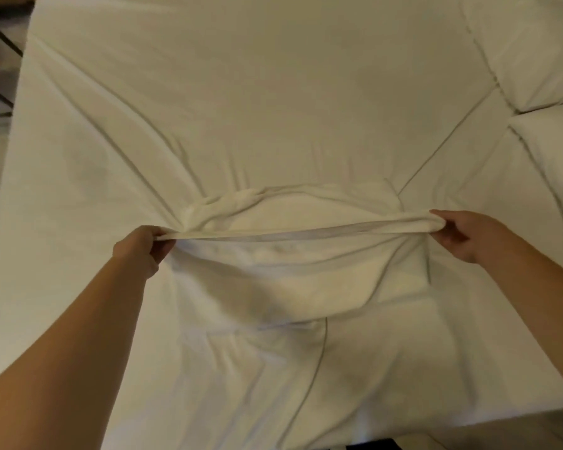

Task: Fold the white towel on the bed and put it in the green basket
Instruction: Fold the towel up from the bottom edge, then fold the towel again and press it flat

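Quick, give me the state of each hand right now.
Left hand: closed, pinching one end of the white cloth towel's stretched edge.
Right hand: closed, fingers gripping the other end of that edge.

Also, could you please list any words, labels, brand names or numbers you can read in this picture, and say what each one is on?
None: no readable text shows anywhere.
The white towel, held by the left hand and right hand, shows no tag or print.
The bed sheet and pillows are plain.
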Action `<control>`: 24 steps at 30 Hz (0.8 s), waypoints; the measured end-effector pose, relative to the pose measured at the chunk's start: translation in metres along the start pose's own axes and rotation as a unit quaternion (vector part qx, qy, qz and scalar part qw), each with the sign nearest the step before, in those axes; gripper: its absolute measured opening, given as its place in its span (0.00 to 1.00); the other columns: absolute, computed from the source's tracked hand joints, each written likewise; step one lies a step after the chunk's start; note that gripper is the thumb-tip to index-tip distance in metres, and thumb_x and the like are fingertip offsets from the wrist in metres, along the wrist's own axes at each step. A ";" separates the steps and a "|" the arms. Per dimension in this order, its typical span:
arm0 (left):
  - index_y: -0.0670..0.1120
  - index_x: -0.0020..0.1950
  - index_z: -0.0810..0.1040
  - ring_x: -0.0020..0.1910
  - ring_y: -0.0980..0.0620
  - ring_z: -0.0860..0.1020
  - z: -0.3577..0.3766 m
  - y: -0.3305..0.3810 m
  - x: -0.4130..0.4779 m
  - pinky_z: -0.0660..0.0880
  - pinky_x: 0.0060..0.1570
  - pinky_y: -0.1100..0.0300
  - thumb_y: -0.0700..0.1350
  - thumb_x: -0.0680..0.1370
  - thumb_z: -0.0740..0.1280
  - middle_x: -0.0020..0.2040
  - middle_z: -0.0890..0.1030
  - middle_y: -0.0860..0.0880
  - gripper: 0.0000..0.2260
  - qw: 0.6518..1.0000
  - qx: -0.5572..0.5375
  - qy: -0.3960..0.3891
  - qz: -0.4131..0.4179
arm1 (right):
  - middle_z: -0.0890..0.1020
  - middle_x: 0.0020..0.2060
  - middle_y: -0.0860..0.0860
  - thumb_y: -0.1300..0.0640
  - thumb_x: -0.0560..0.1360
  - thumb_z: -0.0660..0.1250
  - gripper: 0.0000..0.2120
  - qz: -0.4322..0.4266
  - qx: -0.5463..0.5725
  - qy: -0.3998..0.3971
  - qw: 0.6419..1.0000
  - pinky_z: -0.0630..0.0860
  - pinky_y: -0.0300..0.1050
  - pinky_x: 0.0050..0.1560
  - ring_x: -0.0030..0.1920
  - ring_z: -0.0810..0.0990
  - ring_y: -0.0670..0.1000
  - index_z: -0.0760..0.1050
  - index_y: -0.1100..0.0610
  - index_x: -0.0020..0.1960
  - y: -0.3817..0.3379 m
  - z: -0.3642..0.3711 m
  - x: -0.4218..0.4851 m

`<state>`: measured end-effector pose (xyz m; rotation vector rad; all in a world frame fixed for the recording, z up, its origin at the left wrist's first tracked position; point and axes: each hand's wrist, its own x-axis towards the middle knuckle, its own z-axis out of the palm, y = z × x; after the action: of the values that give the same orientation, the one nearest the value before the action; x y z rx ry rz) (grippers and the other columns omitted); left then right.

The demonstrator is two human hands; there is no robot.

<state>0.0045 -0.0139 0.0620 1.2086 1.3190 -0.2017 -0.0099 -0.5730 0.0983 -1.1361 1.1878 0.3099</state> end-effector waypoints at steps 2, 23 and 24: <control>0.36 0.56 0.83 0.32 0.49 0.85 0.015 0.009 0.012 0.81 0.29 0.61 0.32 0.73 0.71 0.46 0.84 0.41 0.12 1.000 -0.008 0.001 -0.008 | 0.84 0.27 0.53 0.64 0.80 0.66 0.05 0.002 0.022 -0.001 1.000 0.79 0.38 0.26 0.27 0.84 0.47 0.77 0.61 0.45 -0.010 0.012 0.010; 0.49 0.67 0.80 0.60 0.44 0.81 0.071 -0.035 0.014 0.76 0.65 0.49 0.55 0.72 0.72 0.60 0.83 0.47 0.25 0.920 0.314 0.023 0.234 | 0.82 0.50 0.55 0.60 0.78 0.68 0.06 -0.058 -0.083 -0.047 0.994 0.84 0.51 0.40 0.48 0.83 0.56 0.78 0.60 0.54 -0.027 0.067 0.082; 0.49 0.69 0.79 0.62 0.44 0.80 0.070 -0.046 0.009 0.74 0.67 0.50 0.53 0.75 0.71 0.62 0.82 0.46 0.23 0.899 0.360 0.017 0.249 | 0.81 0.50 0.55 0.60 0.78 0.69 0.09 -0.067 -0.126 -0.042 0.989 0.83 0.51 0.42 0.49 0.82 0.56 0.79 0.60 0.57 -0.020 0.061 0.084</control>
<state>0.0182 -0.0822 0.0142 2.1451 0.9285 -0.3106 0.0736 -0.5614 0.0339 -1.4014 1.0116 0.4097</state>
